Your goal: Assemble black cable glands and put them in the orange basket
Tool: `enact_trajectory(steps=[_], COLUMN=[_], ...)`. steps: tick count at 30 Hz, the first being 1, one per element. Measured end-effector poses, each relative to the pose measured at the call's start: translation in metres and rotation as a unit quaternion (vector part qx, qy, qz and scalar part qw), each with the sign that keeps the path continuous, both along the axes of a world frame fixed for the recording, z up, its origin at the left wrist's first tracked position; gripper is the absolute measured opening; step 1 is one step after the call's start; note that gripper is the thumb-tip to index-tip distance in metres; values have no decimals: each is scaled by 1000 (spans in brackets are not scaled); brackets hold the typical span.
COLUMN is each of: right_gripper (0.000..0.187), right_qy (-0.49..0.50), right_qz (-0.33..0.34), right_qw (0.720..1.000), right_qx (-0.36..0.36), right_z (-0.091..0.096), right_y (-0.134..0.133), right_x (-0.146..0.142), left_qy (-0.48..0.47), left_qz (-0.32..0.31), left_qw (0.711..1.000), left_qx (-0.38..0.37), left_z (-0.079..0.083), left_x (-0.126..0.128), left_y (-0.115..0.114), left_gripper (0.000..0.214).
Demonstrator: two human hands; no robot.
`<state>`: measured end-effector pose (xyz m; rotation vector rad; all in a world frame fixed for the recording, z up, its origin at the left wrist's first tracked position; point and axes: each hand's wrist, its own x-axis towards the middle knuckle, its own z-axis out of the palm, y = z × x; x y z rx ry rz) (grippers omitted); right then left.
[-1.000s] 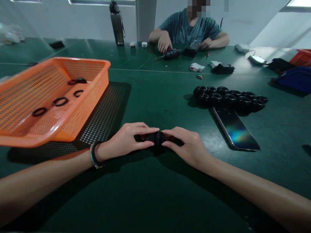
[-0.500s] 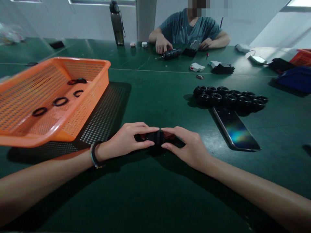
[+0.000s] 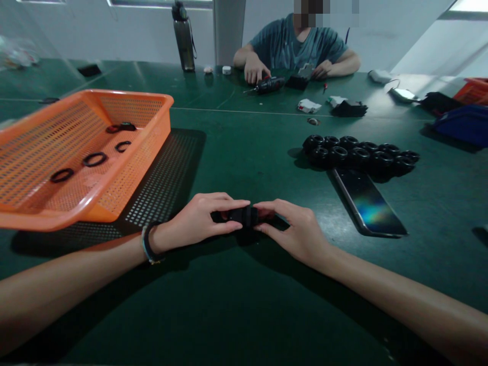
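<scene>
Low over the table, a small black cylindrical part (image 3: 249,217) with a ridged collar lies sideways between my hands. My left hand (image 3: 208,213) is closed on its left end, thumb on the near side and fingers on the far side. At the right end, my right hand (image 3: 290,223) curls its thumb and fingertips around the part's edge. The fingers cover much of the part, so its full shape is hidden. Several shiny black ring-shaped parts (image 3: 359,155) stand in two rows to the right, beyond a phone (image 3: 369,203) lying face up.
At left stands an orange mesh basket (image 3: 114,190) with a few black rings (image 3: 94,159) inside. Across the green table (image 3: 244,305) sits a person (image 3: 297,48) with one hand on a power drill (image 3: 269,85). A bottle (image 3: 184,43) and a blue bin (image 3: 463,124) stand farther off.
My right fingertips have slid slightly to the right along the part, uncovering more of its right end. My left hand keeps its place.
</scene>
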<state>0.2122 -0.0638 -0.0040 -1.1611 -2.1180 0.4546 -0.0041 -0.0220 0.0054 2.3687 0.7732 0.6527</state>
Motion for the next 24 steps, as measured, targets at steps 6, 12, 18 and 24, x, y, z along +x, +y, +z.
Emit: enact_trajectory(steps=[6, 12, 18, 24], right_gripper=[24, 23, 21, 20], right_qy=[-3, -15, -12, -18], right_qz=[2, -3, -1, -3], right_qw=[1000, 1000, 1000, 1000], right_qx=[-4, -15, -10, -15], right_z=[1, 1, 0, 2], right_y=[0, 0, 0, 1], right_x=[-1, 0, 0, 0], left_qy=[-1, -2, 2, 4], left_qz=[-2, -5, 0, 1], left_qw=[1000, 1000, 1000, 1000], left_qx=[9, 8, 2, 3], left_z=[0, 0, 0, 0], left_x=[0, 0, -1, 0], left_y=[1, 0, -1, 0], left_gripper=[37, 37, 37, 36])
